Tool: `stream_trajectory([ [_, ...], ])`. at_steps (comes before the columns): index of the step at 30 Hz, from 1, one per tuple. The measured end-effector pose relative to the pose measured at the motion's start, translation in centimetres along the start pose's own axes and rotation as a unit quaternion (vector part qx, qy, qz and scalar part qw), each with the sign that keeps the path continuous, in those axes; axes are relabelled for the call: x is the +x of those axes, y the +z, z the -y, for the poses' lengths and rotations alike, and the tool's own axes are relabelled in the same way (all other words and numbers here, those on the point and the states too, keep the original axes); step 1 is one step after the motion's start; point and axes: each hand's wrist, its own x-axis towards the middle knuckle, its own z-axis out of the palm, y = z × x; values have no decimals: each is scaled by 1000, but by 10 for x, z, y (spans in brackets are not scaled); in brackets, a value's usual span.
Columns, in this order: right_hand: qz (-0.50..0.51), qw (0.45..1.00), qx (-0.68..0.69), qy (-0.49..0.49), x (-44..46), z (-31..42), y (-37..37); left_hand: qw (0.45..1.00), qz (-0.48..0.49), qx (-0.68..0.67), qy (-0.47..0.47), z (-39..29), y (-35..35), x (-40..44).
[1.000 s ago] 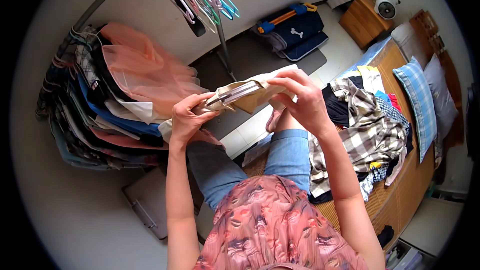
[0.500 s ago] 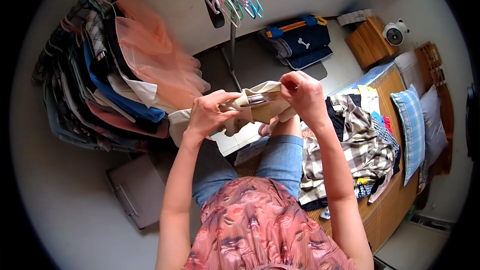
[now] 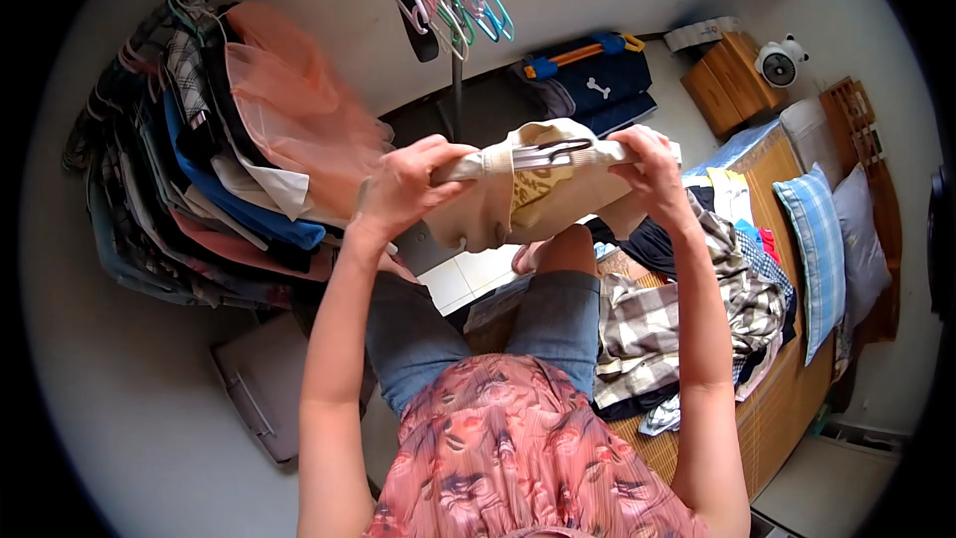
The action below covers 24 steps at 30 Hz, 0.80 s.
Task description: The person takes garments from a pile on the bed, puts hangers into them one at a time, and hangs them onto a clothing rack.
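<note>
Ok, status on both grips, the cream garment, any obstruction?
Left grip and right grip closed on cream garment, held up. Hanger showing in its opening. Nothing visibly blocking.

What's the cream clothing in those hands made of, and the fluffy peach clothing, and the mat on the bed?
Cream clothing: soft matte fabric, maybe cotton; it folds loosely and has a ribbed-looking edge.
Peach clothing: thin netting, perhaps nylon; it looks sheer.
Mat: probably bamboo, smooth-looking; narrow brown strips run side by side.

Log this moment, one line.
left hand: holding cream fabric garment | right hand: holding same garment | pale slim hanger: in garment opening
</note>
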Motion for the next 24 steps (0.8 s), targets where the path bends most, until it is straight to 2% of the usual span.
stream_trajectory([
  [1, -14, 999, 36, 32, -6, -20, -4, 999, 6, 41, 0, 6, -7, 0],
  [2, -19, 996, 65, 61, -15, -37, -7, 999, -36, 1, 21, 19, -10, -3],
  [5, -49, 968, 179, 166, -37, -68, -9, 994, 15, 88, -59, 57, -27, -20],
  [8, -53, 930, 309, 190, -45, -68, -13, 988, -6, -71, -139, 98, -27, -38],
  [9, -56, 913, 355, 196, -46, -66, -13, 982, -74, -107, -138, 89, -29, -36],
  [10, -43, 917, 350, 184, -49, -71, -12, 970, -142, -144, -136, 72, -32, -34],
  [12, -27, 960, 236, 147, -51, -72, -9, 938, -240, -214, -127, 55, -28, -38],
  [14, -13, 991, 77, 105, -49, -66, -4, 976, -145, -105, -126, 57, -22, -48],
  [15, -26, 998, -42, 31, -47, -61, 1, 987, -98, -49, -120, 58, -21, -50],
  [17, -63, 997, -11, 48, -44, -51, 9, 986, -119, 2, -115, 60, -21, -52],
  [18, -68, 982, 137, 113, -43, -48, 14, 985, -130, 26, -115, 55, -19, -53],
  [19, -99, 965, 214, 115, -43, -55, 25, 982, -142, 50, -115, 49, -16, -53],
  [21, -76, 970, 197, 120, -43, -53, 28, 972, -184, 125, -73, 38, -7, -46],
  [23, -61, 980, 158, 100, -38, -49, 30, 975, -179, 132, -29, 9, 3, -25],
  [24, -53, 985, 138, 90, -37, -47, 32, 980, -146, 132, -7, 3, 10, -18],
])
